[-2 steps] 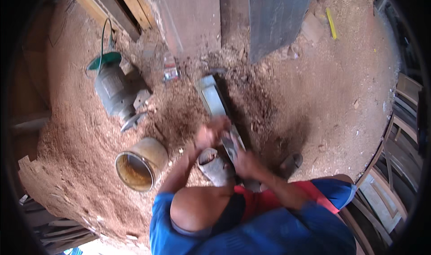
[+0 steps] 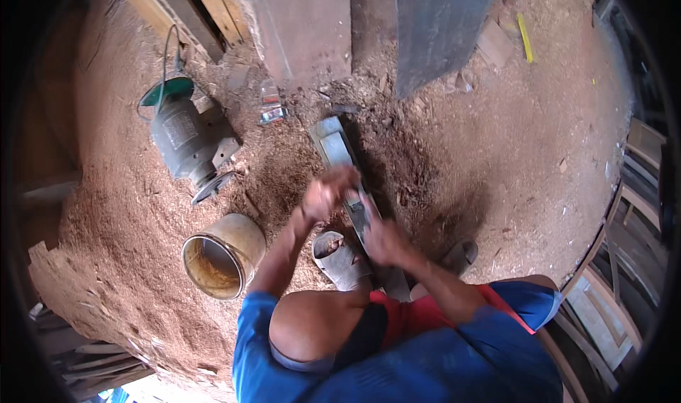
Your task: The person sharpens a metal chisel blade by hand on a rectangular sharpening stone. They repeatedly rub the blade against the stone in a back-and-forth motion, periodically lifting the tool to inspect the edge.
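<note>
The long block [image 2: 336, 150] lies beneath the left hand [image 2: 328, 194] and right hand [image 2: 385, 240], its far end reaching beyond both. Blur hides what, if anything, they grip.

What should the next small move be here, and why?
Probably a short forward slide of both hands along the pale grey block: the left hand is at its visible near part, the right hand sits closer to the body, and the block's far end is uncovered.
</note>
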Motion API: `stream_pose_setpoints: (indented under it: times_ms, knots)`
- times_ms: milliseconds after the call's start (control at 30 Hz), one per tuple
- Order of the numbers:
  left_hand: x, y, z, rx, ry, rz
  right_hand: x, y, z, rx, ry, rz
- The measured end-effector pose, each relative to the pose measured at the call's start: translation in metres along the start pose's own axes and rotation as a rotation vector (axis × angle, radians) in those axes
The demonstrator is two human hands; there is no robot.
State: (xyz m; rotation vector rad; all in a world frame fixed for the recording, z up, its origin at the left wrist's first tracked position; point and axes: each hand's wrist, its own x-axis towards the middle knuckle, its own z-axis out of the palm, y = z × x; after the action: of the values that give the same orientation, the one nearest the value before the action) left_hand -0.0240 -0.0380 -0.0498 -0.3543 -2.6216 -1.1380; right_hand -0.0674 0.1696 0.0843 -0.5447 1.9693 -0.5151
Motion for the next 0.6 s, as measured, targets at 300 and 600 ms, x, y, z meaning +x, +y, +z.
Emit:
stream_pose_setpoints:
  times_ms: [300, 600]
  knots:
    - [0.021, 0.037, -0.013, -0.117, -0.186, -0.353, 0.005, 0.033, -0.009, -0.034, 0.01, -0.205]
    - [0.072, -0.023, -0.049, 0.036, -0.306, -0.299, 0.051, 0.019, -0.022, -0.061, 0.158, -0.218]
